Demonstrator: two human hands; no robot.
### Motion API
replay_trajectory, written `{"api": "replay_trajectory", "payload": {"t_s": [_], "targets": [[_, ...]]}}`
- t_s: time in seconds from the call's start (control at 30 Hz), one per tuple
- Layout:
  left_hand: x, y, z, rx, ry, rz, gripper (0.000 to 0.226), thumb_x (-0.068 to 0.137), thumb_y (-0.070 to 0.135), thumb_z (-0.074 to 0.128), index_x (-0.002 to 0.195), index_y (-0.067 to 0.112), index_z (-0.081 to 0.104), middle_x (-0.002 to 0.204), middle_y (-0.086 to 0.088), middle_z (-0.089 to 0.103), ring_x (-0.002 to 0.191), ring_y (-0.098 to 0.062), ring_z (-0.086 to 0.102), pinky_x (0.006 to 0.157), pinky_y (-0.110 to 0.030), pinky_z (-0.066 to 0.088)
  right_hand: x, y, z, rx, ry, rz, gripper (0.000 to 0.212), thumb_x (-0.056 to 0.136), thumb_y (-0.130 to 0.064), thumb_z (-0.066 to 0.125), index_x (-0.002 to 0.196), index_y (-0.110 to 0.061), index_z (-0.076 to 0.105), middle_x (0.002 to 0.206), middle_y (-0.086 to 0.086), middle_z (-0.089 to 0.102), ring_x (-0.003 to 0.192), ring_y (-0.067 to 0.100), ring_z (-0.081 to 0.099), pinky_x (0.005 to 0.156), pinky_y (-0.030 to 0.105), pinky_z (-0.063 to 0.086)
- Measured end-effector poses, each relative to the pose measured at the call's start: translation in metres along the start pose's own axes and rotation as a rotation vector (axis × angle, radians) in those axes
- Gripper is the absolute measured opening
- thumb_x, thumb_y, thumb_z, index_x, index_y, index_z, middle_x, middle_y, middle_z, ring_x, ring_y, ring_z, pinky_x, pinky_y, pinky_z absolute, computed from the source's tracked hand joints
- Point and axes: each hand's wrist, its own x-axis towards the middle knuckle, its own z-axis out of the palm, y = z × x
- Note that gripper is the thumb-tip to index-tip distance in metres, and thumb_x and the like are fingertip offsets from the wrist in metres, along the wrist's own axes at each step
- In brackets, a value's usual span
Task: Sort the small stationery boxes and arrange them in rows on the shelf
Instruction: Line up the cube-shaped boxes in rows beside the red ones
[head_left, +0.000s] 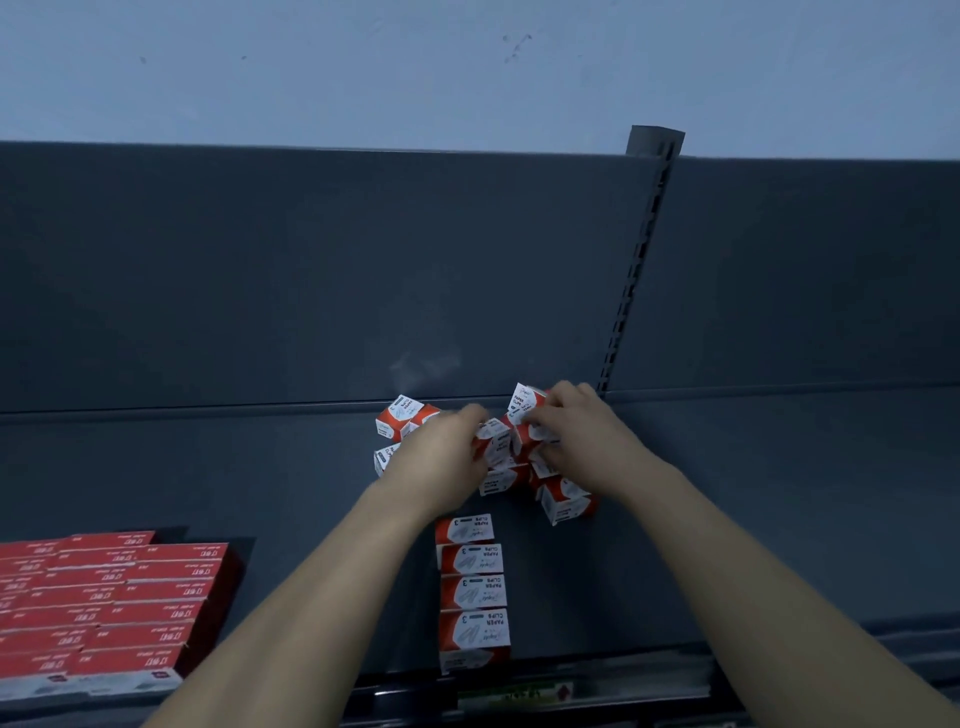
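A loose heap of small red-and-white paper clip boxes (563, 501) lies at the back of the dark grey shelf (753, 519). My left hand (441, 457) grips one box (493, 441) at the heap's left side. My right hand (576, 431) curls its fingers over boxes at the top of the heap, next to an upturned box (525, 399). Two more loose boxes (402, 418) lie left of my left hand. A straight row of several paper clip boxes (472, 592) runs from the heap toward the shelf's front edge.
Flat red boxes (104, 603) are packed in rows at the shelf's front left. A slotted upright (631, 280) splits the back panel above the heap. Bare shelf floor spreads to the right of the row. A price rail (519, 693) runs along the front edge.
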Motion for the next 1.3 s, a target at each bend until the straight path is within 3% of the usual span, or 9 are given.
{"api": "replay_trajectory", "payload": {"t_s": [0.23,0.37,0.5,0.63,0.8,0.93,1.07,1.2,1.3], "targets": [[-0.026,-0.017,-0.026,-0.251,0.039,-0.059,0.031,0.077,0.021,0.068,0.101,0.030,0.050,0.081,0.011,0.062,0.070,-0.005,0.057,0.061,-0.023,0.046,-0.012,-0.007,-0.013,0.341,0.132,0.083,0.025,0.087,-0.041,0.060,0.107,-0.030,0.050,0.098,-0.012,0.056,0.091,0.009,0.052,0.079,0.032,0.048],[-0.036,-0.022,-0.032,-0.303,0.092,-0.115,0.037,0.069,0.022,0.077,0.093,0.025,0.050,0.082,0.017,0.061,0.074,-0.001,0.057,0.060,-0.018,0.044,-0.029,-0.018,-0.017,0.654,0.112,0.141,0.037,0.090,-0.029,0.058,0.119,-0.042,0.040,0.094,-0.015,0.059,0.078,0.003,0.059,0.069,0.027,0.052],[-0.038,-0.025,-0.028,-0.271,0.023,-0.102,0.022,0.076,0.025,0.072,0.094,0.029,0.061,0.091,0.014,0.064,0.083,-0.004,0.060,0.074,-0.029,0.053,-0.038,-0.026,-0.012,0.737,0.083,0.142,0.036,0.091,-0.017,0.054,0.117,-0.042,0.050,0.076,-0.015,0.056,0.056,-0.005,0.051,0.052,0.010,0.040],[-0.035,-0.021,-0.012,-0.166,-0.148,-0.030,0.038,0.086,0.014,0.062,0.119,0.033,0.061,0.100,0.011,0.056,0.083,-0.003,0.052,0.064,-0.014,0.043,-0.043,-0.028,-0.004,0.780,0.073,0.181,0.027,0.089,-0.018,0.058,0.104,-0.040,0.058,0.088,-0.014,0.064,0.065,-0.005,0.057,0.055,0.009,0.042],[-0.034,-0.019,0.005,-0.164,-0.264,-0.002,0.040,0.096,0.018,0.043,0.133,0.031,0.052,0.131,0.006,0.056,0.115,-0.012,0.053,0.094,-0.025,0.045,-0.050,-0.025,0.000,0.779,0.101,0.208,0.029,0.087,-0.019,0.062,0.100,-0.046,0.064,0.091,-0.004,0.067,0.072,0.013,0.062,0.067,0.030,0.052],[-0.036,-0.021,0.009,-0.154,-0.255,-0.008,0.028,0.096,0.017,0.042,0.117,0.022,0.059,0.110,0.004,0.062,0.099,-0.015,0.057,0.084,-0.030,0.049,-0.051,-0.021,0.003,0.812,0.109,0.243,0.032,0.088,-0.015,0.061,0.115,-0.031,0.066,0.097,0.005,0.068,0.082,0.022,0.064,0.070,0.027,0.053],[-0.042,-0.025,0.010,-0.163,-0.220,-0.019,0.019,0.095,0.017,0.046,0.109,0.019,0.060,0.106,0.004,0.061,0.095,-0.013,0.057,0.080,-0.029,0.051,-0.047,-0.022,0.003,0.771,0.079,0.223,0.034,0.089,-0.013,0.060,0.121,-0.025,0.064,0.110,-0.011,0.063,0.086,-0.001,0.059,0.065,0.004,0.044],[-0.049,-0.031,0.007,-0.205,-0.139,-0.074,0.009,0.094,0.022,0.052,0.094,0.015,0.057,0.092,0.003,0.061,0.083,-0.012,0.058,0.066,-0.025,0.048,-0.036,-0.029,0.008,0.676,0.070,0.181,0.036,0.087,-0.019,0.064,0.123,-0.024,0.062,0.119,-0.009,0.062,0.099,0.002,0.056,0.077,0.012,0.041],[-0.054,-0.032,0.006,-0.246,-0.107,-0.103,0.008,0.092,0.022,0.056,0.094,0.015,0.055,0.090,0.002,0.062,0.082,-0.013,0.059,0.069,-0.028,0.050,-0.024,-0.039,0.014,0.621,0.026,0.154,0.035,0.087,-0.020,0.065,0.121,-0.025,0.062,0.119,-0.009,0.061,0.104,0.007,0.057,0.084,0.020,0.045]]}}
